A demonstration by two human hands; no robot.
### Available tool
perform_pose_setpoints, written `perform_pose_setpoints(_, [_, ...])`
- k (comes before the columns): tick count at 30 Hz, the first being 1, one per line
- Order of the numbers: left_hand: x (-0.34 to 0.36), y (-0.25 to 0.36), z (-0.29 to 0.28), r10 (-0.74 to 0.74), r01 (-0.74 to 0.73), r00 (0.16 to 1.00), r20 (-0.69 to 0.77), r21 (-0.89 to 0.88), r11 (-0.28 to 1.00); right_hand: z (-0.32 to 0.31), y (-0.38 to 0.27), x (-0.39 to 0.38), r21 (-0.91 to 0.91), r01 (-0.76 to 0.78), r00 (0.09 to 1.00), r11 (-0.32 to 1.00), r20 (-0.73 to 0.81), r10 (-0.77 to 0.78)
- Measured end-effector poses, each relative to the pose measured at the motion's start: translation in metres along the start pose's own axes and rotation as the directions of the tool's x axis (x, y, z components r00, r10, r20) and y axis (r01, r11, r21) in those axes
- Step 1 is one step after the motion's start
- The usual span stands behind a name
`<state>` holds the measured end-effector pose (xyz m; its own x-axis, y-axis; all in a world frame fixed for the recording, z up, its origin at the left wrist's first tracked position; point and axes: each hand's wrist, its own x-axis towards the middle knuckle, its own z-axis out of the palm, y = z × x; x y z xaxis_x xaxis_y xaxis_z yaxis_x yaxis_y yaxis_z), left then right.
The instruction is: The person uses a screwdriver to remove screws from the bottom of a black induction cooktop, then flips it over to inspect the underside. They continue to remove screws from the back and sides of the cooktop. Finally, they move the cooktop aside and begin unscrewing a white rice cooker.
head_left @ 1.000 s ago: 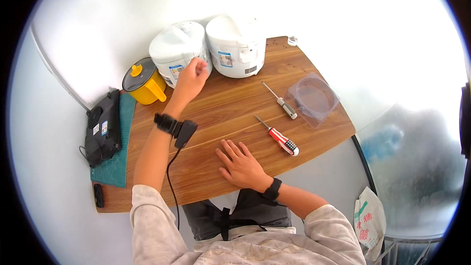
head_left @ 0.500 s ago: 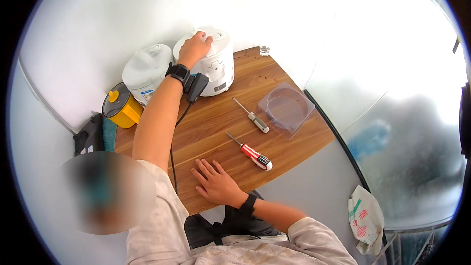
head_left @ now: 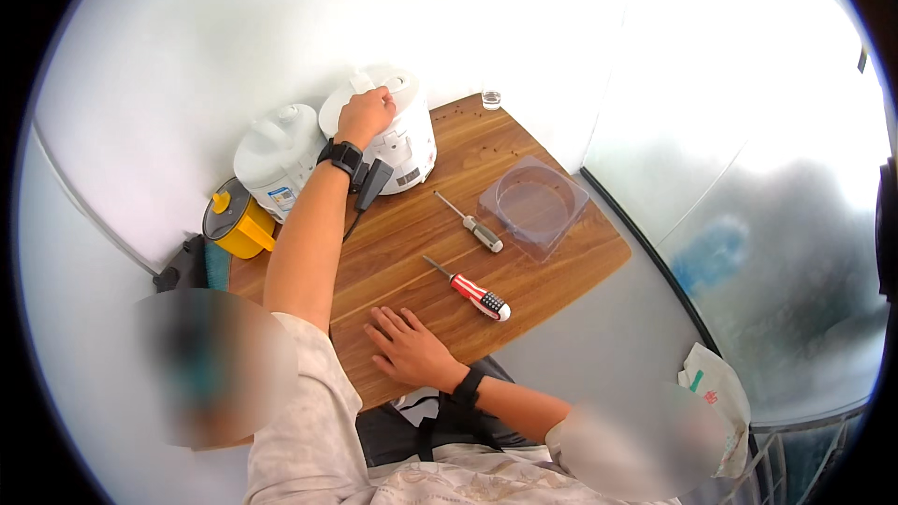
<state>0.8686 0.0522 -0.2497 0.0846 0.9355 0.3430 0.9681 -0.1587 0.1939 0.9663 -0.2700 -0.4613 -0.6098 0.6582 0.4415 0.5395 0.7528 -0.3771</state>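
At the back of the wooden table stands a white rice cooker [head_left: 416,145]. My left hand [head_left: 368,115] reaches to the front of its lid with curled fingers; whatever they grip is hidden behind the hand. My right hand [head_left: 412,349] rests palm down on the near edge of the table, fingers stretched and holding nothing. Beyond it lies a screwdriver with a red, white and dark starred handle [head_left: 482,298]. A grey-handled screwdriver [head_left: 483,233] is farther back, beside a clear plastic tray [head_left: 534,203] with a round recess.
Left of the cooker stand a second white cooker [head_left: 278,154] and a yellow pot with a dark lid [head_left: 239,221]. A small clear cup [head_left: 491,101] sits at the far corner, with tiny dark bits scattered nearby. A printed bag [head_left: 716,383] hangs at right by the glass panel.
My left hand has drawn back from the top of the cooker's lid toward its front, and the lid handle shows behind it. My right hand stays in place. The view has shifted slightly.
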Motion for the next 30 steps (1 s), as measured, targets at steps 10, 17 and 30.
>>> perform_pose_setpoints(10, [-0.097,0.021,-0.052,0.026,-0.027,0.999,0.039,0.007,1.0,-0.028,-0.063,-0.064,-0.015,0.116,0.987,0.993,-0.115,-0.117])
perform_pose_setpoints(17, [-0.182,0.0,-0.089,0.054,-0.054,0.997,0.049,0.015,0.998,-0.071,-0.097,-0.105,-0.046,-0.145,0.921,0.988,-0.372,0.118])
perform_pose_setpoints(30, [-0.344,-0.056,-0.149,0.071,-0.073,0.997,0.03,0.072,0.995,-0.025,-0.114,-0.131,-0.005,-0.401,0.848,0.916,-0.38,0.369])
